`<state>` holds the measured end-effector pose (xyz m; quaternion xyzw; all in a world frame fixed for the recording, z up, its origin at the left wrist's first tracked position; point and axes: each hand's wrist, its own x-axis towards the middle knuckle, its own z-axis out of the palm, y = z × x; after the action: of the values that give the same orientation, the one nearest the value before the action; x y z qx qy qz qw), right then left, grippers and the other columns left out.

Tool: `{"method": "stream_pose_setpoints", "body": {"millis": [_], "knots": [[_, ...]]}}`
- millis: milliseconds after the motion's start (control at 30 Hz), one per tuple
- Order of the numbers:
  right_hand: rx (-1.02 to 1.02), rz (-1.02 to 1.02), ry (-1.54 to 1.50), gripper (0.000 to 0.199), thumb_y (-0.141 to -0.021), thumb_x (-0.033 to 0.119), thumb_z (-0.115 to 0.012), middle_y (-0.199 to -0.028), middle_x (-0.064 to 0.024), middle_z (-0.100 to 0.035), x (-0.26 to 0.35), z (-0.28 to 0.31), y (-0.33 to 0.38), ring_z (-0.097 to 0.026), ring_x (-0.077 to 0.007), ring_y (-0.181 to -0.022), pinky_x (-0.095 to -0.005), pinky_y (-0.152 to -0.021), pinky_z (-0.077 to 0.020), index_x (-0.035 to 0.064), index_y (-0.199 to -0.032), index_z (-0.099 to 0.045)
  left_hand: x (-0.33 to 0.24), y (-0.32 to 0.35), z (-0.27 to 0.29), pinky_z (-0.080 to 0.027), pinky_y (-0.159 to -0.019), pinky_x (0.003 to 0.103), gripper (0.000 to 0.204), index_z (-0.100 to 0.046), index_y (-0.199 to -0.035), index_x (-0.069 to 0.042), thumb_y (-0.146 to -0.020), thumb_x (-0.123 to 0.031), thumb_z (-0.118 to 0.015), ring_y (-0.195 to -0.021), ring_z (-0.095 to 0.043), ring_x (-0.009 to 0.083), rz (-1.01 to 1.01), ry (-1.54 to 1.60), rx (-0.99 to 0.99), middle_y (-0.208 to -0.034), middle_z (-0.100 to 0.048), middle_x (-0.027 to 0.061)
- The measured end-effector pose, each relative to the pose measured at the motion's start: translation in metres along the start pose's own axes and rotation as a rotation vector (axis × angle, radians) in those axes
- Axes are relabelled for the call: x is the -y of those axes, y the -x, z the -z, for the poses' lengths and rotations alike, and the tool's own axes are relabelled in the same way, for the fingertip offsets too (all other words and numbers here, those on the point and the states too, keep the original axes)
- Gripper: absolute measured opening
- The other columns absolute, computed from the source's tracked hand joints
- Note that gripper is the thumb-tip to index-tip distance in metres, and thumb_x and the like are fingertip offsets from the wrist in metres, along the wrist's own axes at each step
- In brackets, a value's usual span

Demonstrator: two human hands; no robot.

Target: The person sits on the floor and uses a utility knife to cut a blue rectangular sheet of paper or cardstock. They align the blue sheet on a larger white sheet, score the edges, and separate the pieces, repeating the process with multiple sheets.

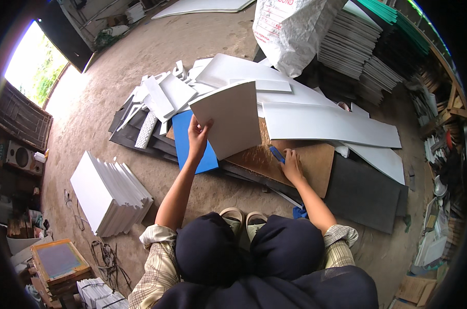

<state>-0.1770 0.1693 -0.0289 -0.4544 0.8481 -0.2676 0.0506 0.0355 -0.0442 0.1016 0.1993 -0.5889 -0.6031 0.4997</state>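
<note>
My left hand (198, 136) grips the left edge of a white foam sheet (232, 118), thumb on the near face, and holds it up tilted above the pile. In my right hand (291, 166) is a blue utility knife (277, 154), low over a scratched brown board (305, 159); its blade is too small to make out. Behind my left hand lies a flat blue sheet (181, 129). White sheets and offcuts (177, 92) are heaped beyond the raised sheet, and a long white sheet (331, 121) lies to its right.
Dark grey sheets (365, 190) lie under the pile. A stack of white sheets (97, 193) stands on the floor at left, near a tangled cord (110, 265). At the back right are a white sack (290, 36) and tall sheet stacks (349, 41). A framed screen (58, 260) sits lower left.
</note>
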Motion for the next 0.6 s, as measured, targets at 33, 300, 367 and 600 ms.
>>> {"method": "stream_pose_setpoints", "body": {"millis": [33,300,367,600], "knots": [[0.029,0.004,0.045,0.043,-0.067,0.007,-0.07,-0.099,-0.0175,-0.05,0.009,0.0,0.005,-0.047,-0.0363,-0.098,-0.0419,-0.084,-0.0406,0.0038,-0.104,-0.048,-0.001,0.004,0.003,-0.048,-0.073,0.022,0.026,-0.047,-0.108,-0.003,-0.085,-0.005,-0.058,-0.086,-0.058,0.01,0.015,-0.003,0.014,-0.096,-0.059,0.0042],[0.279,-0.198,-0.545,0.044,-0.08,0.007,-0.06,-0.089,-0.0116,-0.058,-0.025,0.038,-0.009,-0.06,-0.0242,-0.084,-0.034,-0.067,-0.0477,0.0054,-0.117,-0.035,-0.069,-0.022,-0.035,-0.048,-0.077,0.031,0.046,-0.049,-0.113,-0.01,-0.071,-0.004,-0.067,-0.091,-0.06,0.0204,-0.214,-0.599,0.244,-0.099,-0.061,0.0077],[0.368,-0.375,-0.998,0.038,-0.086,0.008,-0.053,-0.087,-0.0109,-0.059,0.037,0.081,-0.005,-0.061,-0.0204,-0.08,-0.0319,-0.061,-0.0477,0.0059,-0.118,-0.032,-0.11,-0.023,-0.03,-0.048,-0.078,0.034,0.05,-0.05,-0.113,-0.014,-0.067,-0.004,-0.068,-0.092,-0.06,0.0242,-0.13,-0.847,0.381,-0.1,-0.061,0.0076],[0.356,-0.274,-1.204,0.032,-0.09,0.008,-0.043,-0.078,-0.0057,-0.045,0.096,0.187,-0.029,-0.047,-0.0143,-0.052,-0.0296,-0.052,-0.0455,0.0052,-0.119,-0.03,-0.101,-0.034,-0.073,-0.044,-0.079,0.04,0.038,-0.049,-0.114,-0.011,-0.077,-0.014,-0.057,-0.084,-0.06,0.028,-0.445,-1.363,0.597,-0.093,-0.062,0.0101]]}}
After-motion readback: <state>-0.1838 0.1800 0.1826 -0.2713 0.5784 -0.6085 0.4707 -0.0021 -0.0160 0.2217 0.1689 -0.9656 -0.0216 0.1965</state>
